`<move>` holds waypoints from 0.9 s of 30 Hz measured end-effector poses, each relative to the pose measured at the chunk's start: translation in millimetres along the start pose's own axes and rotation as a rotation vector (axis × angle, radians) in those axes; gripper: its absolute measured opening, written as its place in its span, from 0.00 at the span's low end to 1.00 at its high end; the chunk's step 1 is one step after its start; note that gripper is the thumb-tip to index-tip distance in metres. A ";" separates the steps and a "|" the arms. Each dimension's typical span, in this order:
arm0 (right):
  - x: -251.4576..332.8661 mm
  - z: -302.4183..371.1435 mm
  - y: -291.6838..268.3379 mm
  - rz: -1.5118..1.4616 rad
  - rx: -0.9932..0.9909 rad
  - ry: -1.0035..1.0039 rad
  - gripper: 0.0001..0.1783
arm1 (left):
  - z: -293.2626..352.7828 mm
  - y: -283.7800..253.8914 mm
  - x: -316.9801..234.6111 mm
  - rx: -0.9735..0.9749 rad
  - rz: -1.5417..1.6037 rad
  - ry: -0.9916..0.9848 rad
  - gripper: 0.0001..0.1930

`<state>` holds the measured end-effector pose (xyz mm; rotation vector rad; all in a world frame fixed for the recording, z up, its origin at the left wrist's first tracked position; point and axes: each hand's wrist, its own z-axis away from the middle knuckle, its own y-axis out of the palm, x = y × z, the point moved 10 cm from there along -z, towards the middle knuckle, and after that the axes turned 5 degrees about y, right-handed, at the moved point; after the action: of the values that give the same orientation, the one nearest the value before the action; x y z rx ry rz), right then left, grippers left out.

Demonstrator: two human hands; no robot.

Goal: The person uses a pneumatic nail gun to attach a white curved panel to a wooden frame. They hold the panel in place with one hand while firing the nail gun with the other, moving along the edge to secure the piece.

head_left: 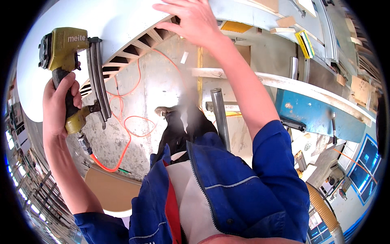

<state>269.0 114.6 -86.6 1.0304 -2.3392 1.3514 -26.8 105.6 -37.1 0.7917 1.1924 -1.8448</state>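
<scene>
Head view: we find the left hand [61, 101] closed around the black handle of the olive-green nail gun [67, 53], which is at the far left, over the white panel [126, 20]. This wrap-around hold probably lets us carry the tool's weight one-handed; we cannot tell whether a finger presses the trigger. The long magazine [95, 73] lies on the gun's right side. At its near end, a metal fitting [84, 142] joins the orange hose [122, 160], whose slack loops over the floor [162, 77], presumably giving us free reach. The right hand [193, 20] is empty, fingers spread wide at the panel's right edge, perhaps to steady it; we cannot confirm contact. Wooden ribs [140, 45] show beneath that edge, apparently as stiffening. Farther right, we see a metal post [219, 118] and a long white rail [300, 82].
</scene>
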 end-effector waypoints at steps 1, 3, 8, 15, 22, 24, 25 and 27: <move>-2.9 0.6 -3.7 -0.015 0.023 -0.010 0.31 | 1.5 0.7 -1.4 -0.023 0.005 -0.001 0.10; -10.3 2.1 -13.3 0.071 0.003 -0.005 0.32 | -0.6 3.3 -5.3 -0.020 0.008 0.024 0.10; -24.6 12.2 -17.7 -0.075 -0.178 0.099 0.32 | 0.3 6.5 -8.3 -0.015 -0.104 0.051 0.11; -10.6 22.1 -16.5 0.014 -0.284 -0.095 0.14 | 2.4 8.1 -7.1 -0.028 -0.067 0.025 0.11; -15.8 14.1 -14.7 -0.022 -0.231 0.010 0.14 | 2.4 7.9 -4.6 -0.026 -0.055 0.010 0.10; -18.7 13.4 -16.4 -0.041 -0.229 0.062 0.14 | 1.7 9.6 -4.8 -0.016 -0.055 0.012 0.10; -18.3 12.5 -17.3 -0.029 -0.226 0.068 0.14 | 1.0 8.5 -3.6 -0.011 -0.057 0.013 0.10; -17.3 9.2 -21.1 -0.002 -0.218 0.079 0.14 | 0.0 6.7 -1.5 -0.012 -0.062 0.009 0.10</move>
<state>297.0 108.0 -86.8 0.8982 -2.3619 1.0849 -20.2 104.3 -38.8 0.7649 1.2455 -1.8838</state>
